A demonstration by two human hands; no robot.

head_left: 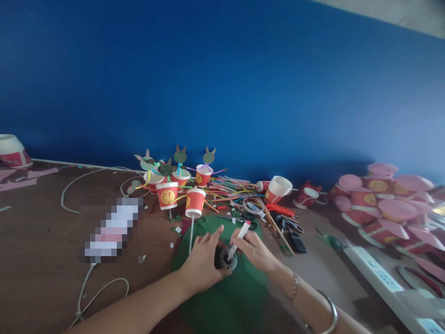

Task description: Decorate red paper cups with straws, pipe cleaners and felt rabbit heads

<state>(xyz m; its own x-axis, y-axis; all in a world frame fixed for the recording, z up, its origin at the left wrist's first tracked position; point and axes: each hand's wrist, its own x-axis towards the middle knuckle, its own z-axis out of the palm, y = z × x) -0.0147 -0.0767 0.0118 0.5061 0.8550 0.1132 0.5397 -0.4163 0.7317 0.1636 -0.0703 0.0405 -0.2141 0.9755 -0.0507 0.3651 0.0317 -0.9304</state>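
Observation:
My left hand (201, 262) is closed around a dark round piece (228, 266) with a grey ridged ring facing up; its exact kind is unclear. In my right hand (256, 250) is a white marker (239, 240) with a red upper end. The marker slants down, and its lower end is over the middle of the dark piece. Both hands are above a large green sheet (222, 311). Just beyond my left hand stands a red paper cup (195, 202) with a white straw (191, 234) sticking down from below it.
Red cups with green eared paper heads (180, 156) stand near the blue wall. Behind my hands lie colored straws (229, 187), scissors (248, 218) and an orange tool (281, 209). On the right are stacked pink-topped cups (396, 208) and a power strip (375, 273); a cable (81, 292) runs left.

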